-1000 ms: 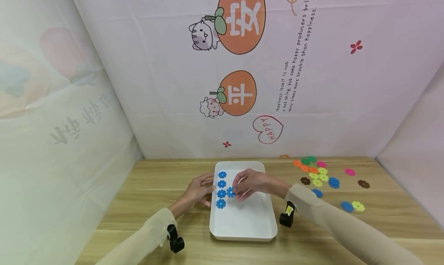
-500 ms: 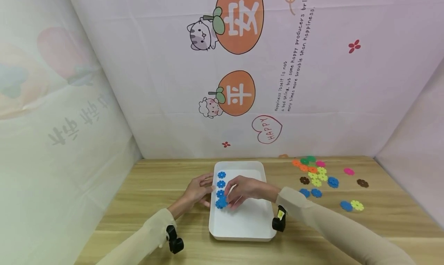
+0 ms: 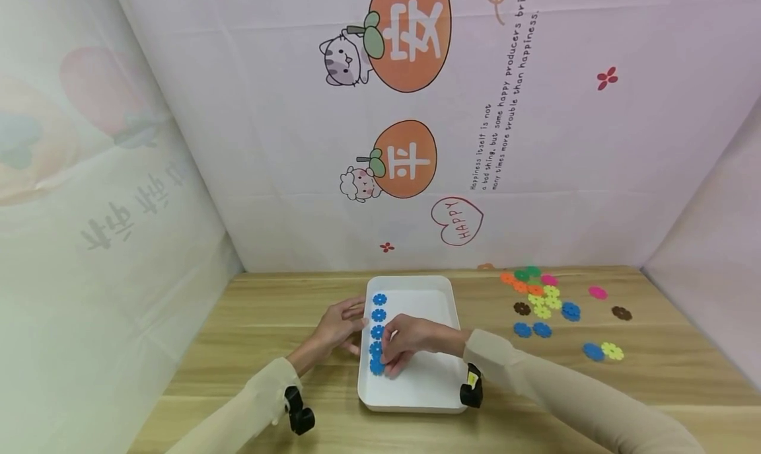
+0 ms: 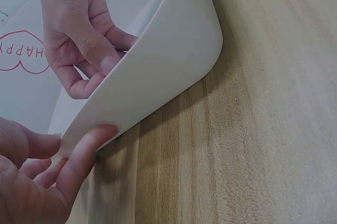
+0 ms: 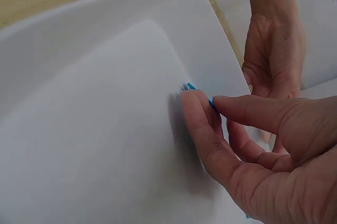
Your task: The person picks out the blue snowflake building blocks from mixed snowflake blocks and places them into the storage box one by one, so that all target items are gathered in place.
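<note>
A white tray [image 3: 422, 388] stands on the wooden table. Along its left inner side runs a column of blue flower-shaped discs [image 3: 378, 315]. My right hand [image 3: 410, 338] is inside the tray and pinches another blue flower-shaped disc [image 3: 377, 366] at the near end of that column, overlapping or touching its neighbour. In the right wrist view only a thin blue edge of the held disc [image 5: 211, 104] shows between thumb and fingers. My left hand [image 3: 335, 325] grips the tray's left wall, thumb at the rim and a finger [image 4: 97, 135] against the outside.
Right of the tray lie loose flower-shaped discs: blue ones [image 3: 542, 330], yellow ones [image 3: 553, 302], orange ones [image 3: 520, 287], green ones [image 3: 523, 275], brown ones [image 3: 621, 313] and pink ones [image 3: 598, 293]. A printed cloth wall [image 3: 297, 176] rises behind the table [image 3: 285, 302].
My right hand has carried the blue disc left and toward me, from beside the column to its near end. The left hand has stayed on the tray's wall.
</note>
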Demonstrator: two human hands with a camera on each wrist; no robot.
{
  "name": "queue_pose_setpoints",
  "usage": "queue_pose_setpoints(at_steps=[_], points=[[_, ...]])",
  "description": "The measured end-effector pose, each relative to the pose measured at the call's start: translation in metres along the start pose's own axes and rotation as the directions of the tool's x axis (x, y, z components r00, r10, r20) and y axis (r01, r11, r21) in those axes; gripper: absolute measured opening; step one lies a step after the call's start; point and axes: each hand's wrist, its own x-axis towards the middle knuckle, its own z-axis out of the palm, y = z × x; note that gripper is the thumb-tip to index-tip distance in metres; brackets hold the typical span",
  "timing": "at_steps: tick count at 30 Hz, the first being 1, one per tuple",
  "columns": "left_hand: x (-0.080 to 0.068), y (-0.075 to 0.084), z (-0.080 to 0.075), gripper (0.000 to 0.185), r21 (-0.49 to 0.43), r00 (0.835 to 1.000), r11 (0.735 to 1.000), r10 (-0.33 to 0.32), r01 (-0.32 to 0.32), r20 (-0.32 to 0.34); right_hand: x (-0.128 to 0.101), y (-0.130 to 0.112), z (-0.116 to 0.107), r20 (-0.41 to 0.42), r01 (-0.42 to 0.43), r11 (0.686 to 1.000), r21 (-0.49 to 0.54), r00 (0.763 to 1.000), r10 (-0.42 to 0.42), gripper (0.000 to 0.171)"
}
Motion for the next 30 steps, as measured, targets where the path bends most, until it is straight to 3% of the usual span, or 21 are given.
queue_pose_setpoints(at_steps=[17, 30], points=[[0.000, 0.000, 0.000, 0.055, 0.007, 1.000, 1.000, -0.001, 0.001, 0.000, 0.000, -0.005, 0.013, -0.123, -0.023, 0.981, -0.193, 0.992, -0.001, 0.018], [0.000, 0.000, 0.000, 0.053, 0.006, 1.000, 1.000, 0.002, -0.002, -0.002, -0.001, -0.007, 0.009, -0.121, -0.056, 0.963, -0.263, 0.992, 0.025, 0.017]])
